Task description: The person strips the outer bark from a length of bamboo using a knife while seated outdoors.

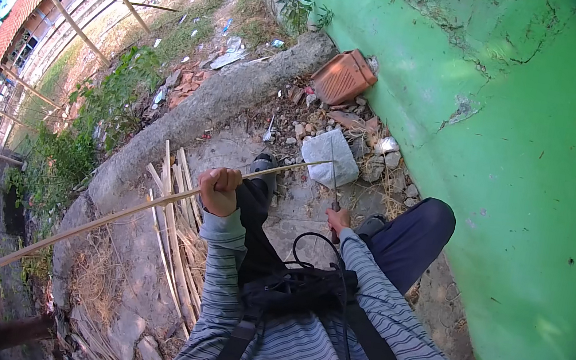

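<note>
Across mid-frame, a long bamboo strip (152, 204) slants from lower left to upper right; left hand (219, 191) fists it, right hand (336, 221) grips a knife (335, 187) at its far end.

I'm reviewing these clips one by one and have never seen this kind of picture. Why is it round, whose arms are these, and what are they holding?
It is one picture from a wide fisheye camera worn on a person's head, looking down, so edges bend. The striped sleeves are the wearer's own. The left hand has its grip closed on a long bamboo strip. The right hand holds a knife whose blade meets the strip's far end. More split bamboo strips lie on the stony ground, beside a green wall with rubble at its foot.
</note>
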Motion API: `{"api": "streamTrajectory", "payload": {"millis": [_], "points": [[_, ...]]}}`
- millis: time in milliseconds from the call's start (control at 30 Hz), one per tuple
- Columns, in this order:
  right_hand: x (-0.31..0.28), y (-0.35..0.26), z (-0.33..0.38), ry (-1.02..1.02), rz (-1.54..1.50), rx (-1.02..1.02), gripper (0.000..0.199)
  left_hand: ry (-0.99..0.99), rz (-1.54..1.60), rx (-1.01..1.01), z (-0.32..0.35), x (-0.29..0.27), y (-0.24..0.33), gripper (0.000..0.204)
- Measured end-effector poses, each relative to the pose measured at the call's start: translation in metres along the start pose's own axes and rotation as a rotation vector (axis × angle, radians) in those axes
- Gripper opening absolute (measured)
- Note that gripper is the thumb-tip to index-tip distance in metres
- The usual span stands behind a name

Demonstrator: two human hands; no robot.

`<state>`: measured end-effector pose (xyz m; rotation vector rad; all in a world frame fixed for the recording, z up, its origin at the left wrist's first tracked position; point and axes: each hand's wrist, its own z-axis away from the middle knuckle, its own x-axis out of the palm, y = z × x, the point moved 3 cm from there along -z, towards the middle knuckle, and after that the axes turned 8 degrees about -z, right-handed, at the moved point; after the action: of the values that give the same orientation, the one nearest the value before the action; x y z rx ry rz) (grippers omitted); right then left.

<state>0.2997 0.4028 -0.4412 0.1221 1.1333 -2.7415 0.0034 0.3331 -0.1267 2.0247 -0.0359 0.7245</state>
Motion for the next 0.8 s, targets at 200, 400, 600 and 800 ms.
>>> {"api": "streamTrajectory", "payload": {"millis": [200,400,600,800], "points": [[-0.009,0.011,-0.004,0.048,-0.009,0.044,0.02,-0.001,-0.004,0.014,0.0,0.002,0.001,0.046],[0.003,-0.018,0.006,0.155,0.302,-0.314,0.028,-0.033,-0.046,-0.008,-0.004,0.009,0.0,0.044],[0.035,-0.074,0.067,-0.113,0.258,-0.814,0.031,0.114,-0.103,-0.008,-0.007,0.011,0.0,0.051],[0.044,-0.09,0.087,-0.225,0.283,-0.849,0.032,0.116,-0.089,-0.007,-0.01,0.011,0.0,0.058]]}}
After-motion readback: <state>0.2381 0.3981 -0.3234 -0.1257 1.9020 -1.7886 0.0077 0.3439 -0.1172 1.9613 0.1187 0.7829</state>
